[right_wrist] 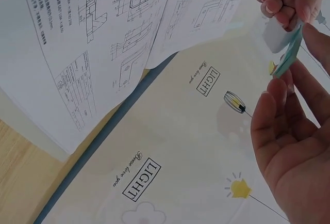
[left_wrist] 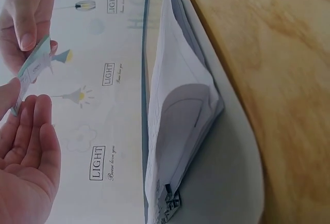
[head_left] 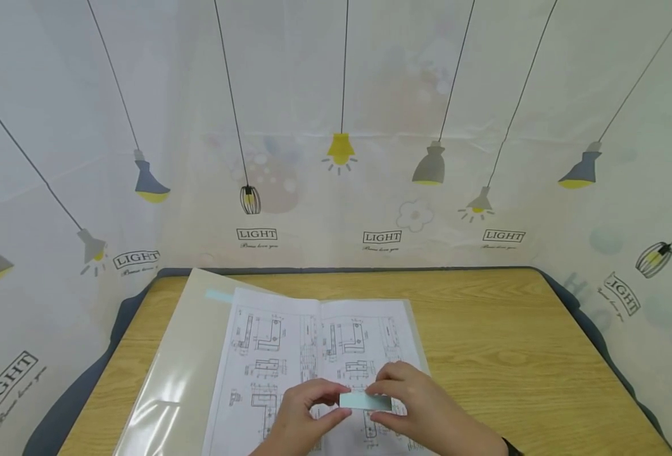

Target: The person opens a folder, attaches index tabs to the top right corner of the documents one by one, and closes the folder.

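Between both hands is a small pale green strip [head_left: 364, 401], held above an open booklet [head_left: 278, 354] of technical drawings. My left hand [head_left: 307, 411] pinches the strip's left end between thumb and fingers. At the other end, the right hand [head_left: 412, 399] grips it, thumb below and fingers above. From the left wrist, the strip [left_wrist: 35, 69] shows a whitish face with faint printing and a green edge. The right wrist view shows the strip [right_wrist: 290, 56] nearly edge-on, with the right hand's palm [right_wrist: 299, 157] turned up beneath it.
The booklet's pages lie over a beige cover [head_left: 170, 361] with a glossy clear sleeve, spread to the left. A light blue strip [head_left: 219, 296] sits on that cover near its top. Beneath is a wood-grain table [head_left: 512, 342]. A curtain printed with lamps [head_left: 313, 76] hangs around it.
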{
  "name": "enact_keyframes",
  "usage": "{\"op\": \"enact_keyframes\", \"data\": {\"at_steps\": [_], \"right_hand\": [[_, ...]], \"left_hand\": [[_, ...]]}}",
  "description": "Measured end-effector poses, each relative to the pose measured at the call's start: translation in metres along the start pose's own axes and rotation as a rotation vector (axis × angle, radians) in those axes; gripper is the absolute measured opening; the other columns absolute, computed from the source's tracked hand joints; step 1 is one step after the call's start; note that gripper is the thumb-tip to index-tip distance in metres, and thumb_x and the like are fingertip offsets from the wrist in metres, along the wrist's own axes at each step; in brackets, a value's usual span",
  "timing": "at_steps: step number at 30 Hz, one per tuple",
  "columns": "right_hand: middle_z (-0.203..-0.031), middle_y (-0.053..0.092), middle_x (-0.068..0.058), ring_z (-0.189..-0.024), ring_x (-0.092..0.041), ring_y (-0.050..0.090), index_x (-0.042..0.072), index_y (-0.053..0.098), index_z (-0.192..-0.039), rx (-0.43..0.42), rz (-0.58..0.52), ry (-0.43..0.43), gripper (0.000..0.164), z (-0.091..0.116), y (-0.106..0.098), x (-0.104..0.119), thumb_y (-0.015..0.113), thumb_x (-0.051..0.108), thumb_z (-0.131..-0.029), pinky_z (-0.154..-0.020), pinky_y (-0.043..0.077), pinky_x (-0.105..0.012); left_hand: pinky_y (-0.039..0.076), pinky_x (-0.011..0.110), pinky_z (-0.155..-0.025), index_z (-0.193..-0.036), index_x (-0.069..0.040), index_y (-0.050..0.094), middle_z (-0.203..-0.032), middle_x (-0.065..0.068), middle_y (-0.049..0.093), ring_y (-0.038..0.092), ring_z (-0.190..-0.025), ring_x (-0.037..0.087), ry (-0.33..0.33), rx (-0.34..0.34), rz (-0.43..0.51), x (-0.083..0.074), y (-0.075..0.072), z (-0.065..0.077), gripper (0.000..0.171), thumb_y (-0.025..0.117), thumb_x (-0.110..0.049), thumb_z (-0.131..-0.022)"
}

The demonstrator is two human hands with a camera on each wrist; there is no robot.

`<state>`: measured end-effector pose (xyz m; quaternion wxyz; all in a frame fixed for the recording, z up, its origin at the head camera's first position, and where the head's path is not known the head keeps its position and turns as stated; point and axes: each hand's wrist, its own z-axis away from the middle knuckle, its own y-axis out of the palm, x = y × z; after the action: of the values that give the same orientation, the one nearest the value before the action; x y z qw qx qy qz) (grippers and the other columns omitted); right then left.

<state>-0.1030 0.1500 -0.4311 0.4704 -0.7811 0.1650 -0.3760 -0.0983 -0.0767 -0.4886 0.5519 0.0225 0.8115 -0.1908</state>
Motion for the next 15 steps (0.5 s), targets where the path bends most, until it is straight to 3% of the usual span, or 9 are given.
{"op": "enact_keyframes", "data": {"at_steps": [3,9,15], "right_hand": [[-0.093,0.053,0.016,-0.084,0.001,0.047,0.021,0.071,-0.096,-0.013,0.029,-0.018,0.021,0.0017,-0.001,-0.0036,0.077,0.032,-0.078,-0.074,0.048,-0.014],[-0.092,0.054,0.015,-0.083,0.002,0.047,0.02,0.073,-0.094,-0.064,0.078,-0.088,0.017,0.0013,-0.0006,-0.0066,0.078,0.023,-0.078,-0.073,0.046,-0.011],[-0.092,0.055,0.017,-0.082,0.002,0.047,0.022,0.072,-0.087,-0.139,0.119,-0.155,0.012,-0.0011,-0.0023,-0.0071,0.077,0.018,-0.077,-0.072,0.041,-0.006]], "left_hand": [[0.055,0.029,-0.077,-0.102,-0.012,0.07,-0.096,-0.001,0.07,0.065,-0.084,0.006,-0.004,-0.012,0.0,0.0009,-0.0019,0.0,0.024,0.072,-0.027,-0.083],[0.055,0.028,-0.079,-0.102,-0.016,0.07,-0.097,-0.005,0.07,0.065,-0.086,0.007,-0.078,-0.008,0.011,0.0001,-0.0042,-0.0002,0.026,0.073,-0.032,-0.081],[0.055,0.03,-0.078,-0.101,-0.012,0.07,-0.096,-0.001,0.07,0.065,-0.084,0.007,-0.048,0.003,0.016,0.0003,-0.0034,-0.0007,0.025,0.073,-0.029,-0.082]]}}
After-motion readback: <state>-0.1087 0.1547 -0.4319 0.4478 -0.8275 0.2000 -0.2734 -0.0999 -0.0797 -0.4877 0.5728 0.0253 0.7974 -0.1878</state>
